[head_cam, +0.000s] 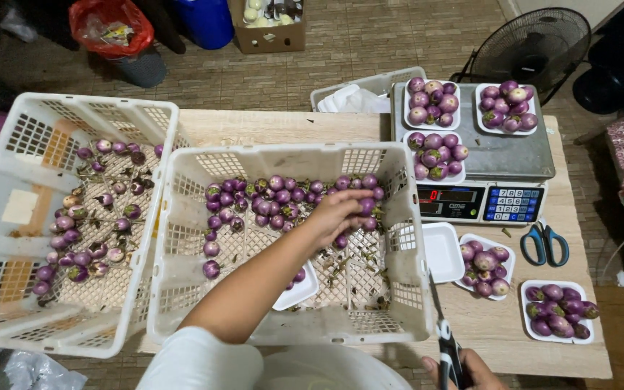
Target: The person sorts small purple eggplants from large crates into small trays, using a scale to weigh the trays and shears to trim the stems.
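A person leans over a wooden counter (326, 126) that carries two white plastic crates. The left hand (341, 213) reaches into the nearer crate (182, 238), its grip closed around one small round purple eggplant (367, 206), taken from the row of eggplants (283, 196) lying along the crate's far wall. A small white foam tray (299, 289) sits in the crate beneath the forearm.

The right hand (464, 370), at the bottom edge of the view, is wrapped around the handles of black scissors (442, 332), whose blades point up toward the crate's right corner. How tightly it holds them cannot be told, since the hand is mostly cut off.

Likely risks: the scissor tips stand near the crate and an empty foam tray (443, 249), so a careless swing could jab the tray or the reaching arm. The held eggplant is smooth and round and could slip and roll among the stems on the crate floor. Filled trays (559, 312) rest near the counter's right edge, where a nudge could tip them off. Three more filled trays sit on a digital scale (485, 155), with blue scissors (545, 244) beside it.
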